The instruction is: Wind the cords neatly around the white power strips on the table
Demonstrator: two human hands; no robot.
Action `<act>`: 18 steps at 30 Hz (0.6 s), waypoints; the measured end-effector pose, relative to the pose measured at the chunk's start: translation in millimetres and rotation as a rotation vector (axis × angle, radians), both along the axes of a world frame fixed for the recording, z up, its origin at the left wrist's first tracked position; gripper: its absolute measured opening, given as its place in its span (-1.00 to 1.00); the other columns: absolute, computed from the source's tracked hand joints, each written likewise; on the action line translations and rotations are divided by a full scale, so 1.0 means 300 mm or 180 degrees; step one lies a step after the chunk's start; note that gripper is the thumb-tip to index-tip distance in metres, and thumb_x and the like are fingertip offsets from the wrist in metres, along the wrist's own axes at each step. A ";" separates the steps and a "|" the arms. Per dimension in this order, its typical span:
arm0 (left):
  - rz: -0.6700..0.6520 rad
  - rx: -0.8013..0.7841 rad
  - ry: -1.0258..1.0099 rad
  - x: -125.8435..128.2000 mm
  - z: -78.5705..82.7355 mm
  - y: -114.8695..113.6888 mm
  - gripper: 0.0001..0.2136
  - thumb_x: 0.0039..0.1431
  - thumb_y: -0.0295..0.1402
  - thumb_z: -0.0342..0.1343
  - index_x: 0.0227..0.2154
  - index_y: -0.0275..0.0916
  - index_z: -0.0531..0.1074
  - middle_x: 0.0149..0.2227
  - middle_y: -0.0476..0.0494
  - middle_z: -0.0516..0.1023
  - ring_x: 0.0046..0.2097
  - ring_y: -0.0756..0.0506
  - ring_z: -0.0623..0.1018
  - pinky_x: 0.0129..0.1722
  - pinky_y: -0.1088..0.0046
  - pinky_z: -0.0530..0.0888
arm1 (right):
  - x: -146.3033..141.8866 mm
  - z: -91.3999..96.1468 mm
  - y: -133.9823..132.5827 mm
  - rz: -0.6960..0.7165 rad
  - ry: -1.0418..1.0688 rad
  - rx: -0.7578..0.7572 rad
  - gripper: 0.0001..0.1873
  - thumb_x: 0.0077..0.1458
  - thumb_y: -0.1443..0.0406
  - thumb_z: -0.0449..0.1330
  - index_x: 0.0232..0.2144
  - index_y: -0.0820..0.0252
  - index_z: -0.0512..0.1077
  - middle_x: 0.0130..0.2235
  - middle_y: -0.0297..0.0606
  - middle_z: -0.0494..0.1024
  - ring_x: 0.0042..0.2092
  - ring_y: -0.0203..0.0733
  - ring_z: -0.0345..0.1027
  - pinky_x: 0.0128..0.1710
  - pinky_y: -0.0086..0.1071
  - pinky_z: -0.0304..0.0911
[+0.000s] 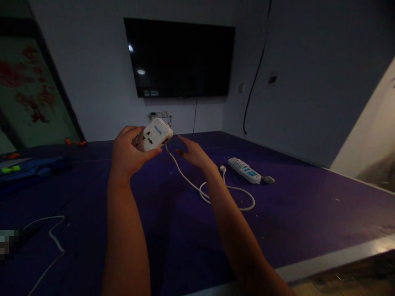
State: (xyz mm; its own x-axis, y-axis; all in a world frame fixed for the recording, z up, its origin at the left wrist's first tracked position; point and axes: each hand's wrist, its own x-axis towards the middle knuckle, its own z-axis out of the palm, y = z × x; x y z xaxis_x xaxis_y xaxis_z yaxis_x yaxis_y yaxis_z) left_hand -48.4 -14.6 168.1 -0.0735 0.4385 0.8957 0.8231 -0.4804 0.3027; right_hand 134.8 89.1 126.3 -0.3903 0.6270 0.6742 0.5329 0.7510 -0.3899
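In my left hand (128, 150) is a white power strip (156, 133), gripped by its sides and raised above the purple surface. Its socket face, with blue lettering, is turned toward me. From its near right end a white cord (185, 177) runs down and lies in loops, ending in a plug (222, 168). My right hand (194, 153) hovers just right of the strip, near the cord, with fingers stretched and apart and nothing in them. Farther right lies a second white power strip (245, 169), its own cord wound around it.
The purple platform (296, 213) has a pale front edge. A large television (182, 59) hangs on the far wall, above several wall sockets (163, 114). A black cable (257, 78) dangles at the right. Blue cloth (37, 166) and a thin white cable (54, 234) lie at left.
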 end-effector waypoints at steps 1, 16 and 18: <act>-0.0064 -0.0012 0.0017 0.006 0.002 -0.004 -0.51 -0.39 -0.26 0.35 -0.26 -0.23 0.45 -0.22 -0.13 0.44 -0.18 -0.16 0.46 -0.23 0.32 0.44 | 0.001 0.000 -0.001 0.0032 0.0031 0.0000 -0.35 0.06 0.26 0.17 0.18 0.30 0.14 0.13 0.00 0.32 0.11 -0.09 0.24 0.09 -0.25 0.12; -0.1251 -0.0101 -0.0651 0.078 0.011 -0.012 -0.54 -0.37 -0.21 0.34 -0.28 -0.18 0.48 -0.21 -0.11 0.48 -0.18 -0.13 0.48 -0.28 0.39 0.46 | -0.061 -0.001 -0.014 0.0226 -0.0321 -0.0396 -0.65 0.12 0.28 0.14 -0.04 0.28 0.35 0.02 -0.07 0.44 0.04 -0.14 0.31 0.01 -0.37 0.16; -0.1154 -0.0029 -0.0816 0.082 0.005 0.007 -0.54 -0.34 -0.22 0.32 -0.26 -0.20 0.46 -0.20 -0.12 0.47 -0.18 -0.13 0.48 -0.31 0.42 0.46 | -0.071 -0.012 -0.014 0.0282 -0.0415 -0.0461 -0.73 0.13 0.30 0.12 -0.11 0.29 0.39 -0.06 -0.09 0.49 -0.03 -0.17 0.37 -0.07 -0.39 0.20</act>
